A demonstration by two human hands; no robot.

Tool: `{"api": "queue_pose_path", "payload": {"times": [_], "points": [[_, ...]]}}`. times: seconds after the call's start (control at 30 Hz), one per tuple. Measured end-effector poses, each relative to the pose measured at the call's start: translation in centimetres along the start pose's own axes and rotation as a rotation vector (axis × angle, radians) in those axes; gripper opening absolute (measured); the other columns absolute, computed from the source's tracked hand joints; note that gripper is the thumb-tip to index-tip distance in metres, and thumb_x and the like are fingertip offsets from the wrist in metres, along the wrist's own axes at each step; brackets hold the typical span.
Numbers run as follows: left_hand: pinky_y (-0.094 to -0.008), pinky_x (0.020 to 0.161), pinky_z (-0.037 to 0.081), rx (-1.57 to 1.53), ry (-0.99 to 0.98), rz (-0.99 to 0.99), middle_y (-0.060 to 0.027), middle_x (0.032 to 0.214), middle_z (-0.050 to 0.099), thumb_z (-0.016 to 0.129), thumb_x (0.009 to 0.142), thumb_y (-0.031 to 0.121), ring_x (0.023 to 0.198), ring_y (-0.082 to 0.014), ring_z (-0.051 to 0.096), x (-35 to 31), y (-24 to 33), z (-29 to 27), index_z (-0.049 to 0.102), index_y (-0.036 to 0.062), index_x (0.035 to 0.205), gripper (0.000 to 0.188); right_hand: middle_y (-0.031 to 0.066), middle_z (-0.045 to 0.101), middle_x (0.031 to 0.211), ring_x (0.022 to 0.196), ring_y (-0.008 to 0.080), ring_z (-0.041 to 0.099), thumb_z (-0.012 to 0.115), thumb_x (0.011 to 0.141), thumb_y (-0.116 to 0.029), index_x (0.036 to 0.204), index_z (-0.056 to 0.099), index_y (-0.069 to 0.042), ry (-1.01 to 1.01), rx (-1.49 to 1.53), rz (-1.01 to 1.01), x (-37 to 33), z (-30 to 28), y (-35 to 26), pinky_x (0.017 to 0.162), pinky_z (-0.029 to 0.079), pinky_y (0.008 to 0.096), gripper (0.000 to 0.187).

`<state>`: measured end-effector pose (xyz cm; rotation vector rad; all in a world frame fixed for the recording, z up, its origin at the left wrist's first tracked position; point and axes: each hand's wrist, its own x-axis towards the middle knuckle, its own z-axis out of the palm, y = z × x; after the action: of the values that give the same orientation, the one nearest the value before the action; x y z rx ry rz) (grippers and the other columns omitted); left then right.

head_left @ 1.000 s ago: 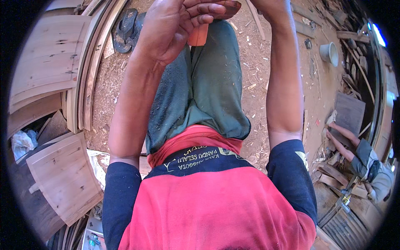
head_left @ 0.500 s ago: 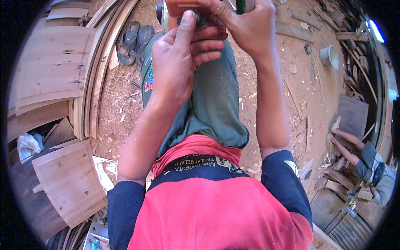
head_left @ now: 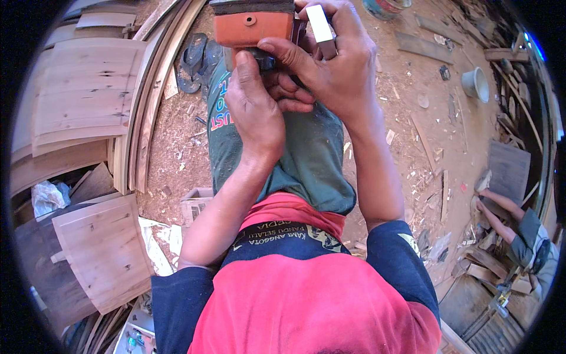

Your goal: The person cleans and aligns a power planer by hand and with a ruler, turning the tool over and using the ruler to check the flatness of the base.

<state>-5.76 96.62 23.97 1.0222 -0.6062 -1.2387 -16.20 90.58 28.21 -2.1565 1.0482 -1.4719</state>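
An orange tool (head_left: pixel 250 30) with a thick dark edge along its top is held up over my thighs. A small round hole shows in its orange side. My left hand (head_left: pixel 257 112) is closed at its lower edge, thumb up against the body and fingers curled by a dark part underneath. My right hand (head_left: pixel 345 74) presses its thumb to the tool's lower right side. Between the right hand's fingers stands a small rectangular block (head_left: pixel 320 28), bright on one face and dark on another. The fingers behind the tool are partly hidden.
Dark sandals (head_left: pixel 193 62) lie beyond my left leg. Wood panels (head_left: pixel 82 88) and long boards line the left. A bucket (head_left: pixel 475 84) stands on the shaving-strewn ground at right. Another person (head_left: pixel 522 227) works at far right. A pale box (head_left: pixel 196 202) sits by my left forearm.
The orange tool has come nearer and tilted, so its orange side and dark edge show more. Both hands moved with it. The block in my right hand now shows a bright face.
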Motion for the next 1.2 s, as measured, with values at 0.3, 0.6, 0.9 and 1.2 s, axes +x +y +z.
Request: {"api": "queue_pose_path", "payload": {"times": [0.3, 0.6, 0.9, 1.2], "points": [[-0.0269, 0.044, 0.055, 0.048, 0.105, 0.106, -0.0031, 0.065, 0.051, 0.026, 0.106, 0.056, 0.050, -0.0143, 0.059, -0.4, -0.5, 0.8, 0.053, -0.0014, 0.104, 0.063, 0.0178, 0.067, 0.100, 0.087, 0.0330, 0.070, 0.083, 0.081, -0.032, 0.115, 0.059, -0.001, 0.082, -0.046, -0.188, -0.3, 0.7, 0.7, 0.072, 0.056, 0.0397, 0.051], [-0.0279, 0.046, 0.036, -0.010, 0.191, 0.094, 0.0012, 0.061, 0.045, 0.036, 0.102, 0.061, 0.051, -0.0128, 0.045, -0.6, -0.3, 1.5, 0.052, 0.0110, 0.078, 0.058, 0.0184, 0.066, 0.102, 0.089, 0.0353, 0.070, 0.081, 0.083, -0.032, 0.116, 0.057, -0.001, 0.054, -0.065, -0.170, -0.6, 0.9, 0.6, 0.073, 0.056, 0.0408, 0.051], [-0.0319, 0.043, 0.038, -0.090, 0.192, 0.045, -0.0003, 0.058, 0.040, 0.037, 0.103, 0.059, 0.047, -0.0159, 0.046, -0.4, -0.5, 1.3, 0.047, 0.0109, 0.077, 0.056, 0.0176, 0.066, 0.103, 0.090, 0.0342, 0.070, 0.080, 0.084, -0.032, 0.117, 0.057, -0.002, 0.047, -0.092, -0.135, -0.8, 0.8, 0.1, 0.072, 0.056, 0.0408, 0.051], [-0.0330, 0.045, 0.045, -0.198, 0.066, -0.145, -0.0025, 0.059, 0.046, 0.029, 0.099, 0.070, 0.050, -0.0193, 0.054, -0.5, -1.0, 1.5, 0.052, 0.0058, 0.089, 0.069, 0.0164, 0.066, 0.098, 0.087, 0.0316, 0.069, 0.083, 0.083, -0.026, 0.114, 0.059, -0.001, 0.106, -0.013, -0.138, -0.4, 0.2, 1.5, 0.073, 0.055, 0.0373, 0.047]]}}
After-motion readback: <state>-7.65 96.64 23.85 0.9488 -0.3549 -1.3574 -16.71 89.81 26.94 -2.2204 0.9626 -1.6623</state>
